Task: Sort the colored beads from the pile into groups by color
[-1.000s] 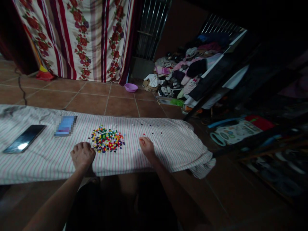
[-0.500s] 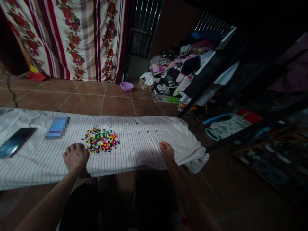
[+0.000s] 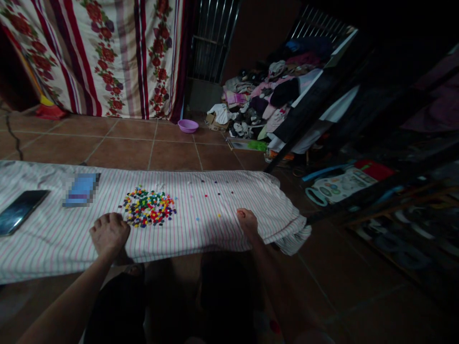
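Since a second ago, my right hand (image 3: 247, 220) has moved right, farther from the pile of beads (image 3: 148, 209), and a yellow bead (image 3: 219, 215) now shows on its own. The pile is tiny, chunky bits in many bright colors, in a roundish patch on the wrinkly, stripy cloth (image 3: 172, 242). My right hand is pinched narrow, and my left hand (image 3: 109, 233) is curled up just beside the pile; I can't tell if either holds anything. Farther left lies a flat, shiny phone (image 3: 22, 212).
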A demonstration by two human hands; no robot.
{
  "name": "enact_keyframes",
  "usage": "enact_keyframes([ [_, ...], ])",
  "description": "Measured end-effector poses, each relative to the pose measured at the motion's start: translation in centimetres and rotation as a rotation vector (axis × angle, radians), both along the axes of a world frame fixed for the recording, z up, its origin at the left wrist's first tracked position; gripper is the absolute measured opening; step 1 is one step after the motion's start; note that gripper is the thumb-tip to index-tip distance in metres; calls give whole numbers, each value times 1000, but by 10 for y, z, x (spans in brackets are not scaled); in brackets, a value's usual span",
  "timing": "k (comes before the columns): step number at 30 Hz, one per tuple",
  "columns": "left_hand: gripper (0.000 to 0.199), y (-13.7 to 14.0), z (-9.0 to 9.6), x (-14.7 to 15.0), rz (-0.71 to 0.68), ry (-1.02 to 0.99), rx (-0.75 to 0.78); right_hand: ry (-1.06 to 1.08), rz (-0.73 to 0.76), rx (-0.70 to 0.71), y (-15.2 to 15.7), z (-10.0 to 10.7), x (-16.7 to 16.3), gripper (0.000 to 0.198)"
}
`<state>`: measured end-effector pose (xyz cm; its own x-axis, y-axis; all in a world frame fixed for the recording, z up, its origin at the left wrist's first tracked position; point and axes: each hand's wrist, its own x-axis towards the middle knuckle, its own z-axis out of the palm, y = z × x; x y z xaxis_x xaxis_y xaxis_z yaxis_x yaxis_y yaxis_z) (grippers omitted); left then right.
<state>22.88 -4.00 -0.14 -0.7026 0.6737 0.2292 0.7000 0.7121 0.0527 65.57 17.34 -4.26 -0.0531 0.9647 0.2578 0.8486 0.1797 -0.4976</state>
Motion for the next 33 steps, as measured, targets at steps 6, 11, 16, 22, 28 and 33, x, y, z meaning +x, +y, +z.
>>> enact_keyframes([
  [6, 30, -1, -6, -3, -5, 31, 25, -64, -43, 38, 2, -2, 4, 29],
  [11, 31, 1, -9, -6, 2, 2, 12, -97, -46, 17, 4, -3, 5, 27],
  [16, 30, 2, -13, -8, -1, -3, 29, -110, -42, -2, 6, -5, 6, 29],
  [22, 33, 0, -11, -7, -12, -18, 42, -87, -10, -5, 5, -4, 8, 31],
  [28, 33, 1, -6, -4, -4, -26, 26, -1, 7, -1, 0, 0, 7, 34],
  [33, 32, 1, -3, -3, 6, -30, 22, -8, -17, -23, -2, 5, 3, 32],
])
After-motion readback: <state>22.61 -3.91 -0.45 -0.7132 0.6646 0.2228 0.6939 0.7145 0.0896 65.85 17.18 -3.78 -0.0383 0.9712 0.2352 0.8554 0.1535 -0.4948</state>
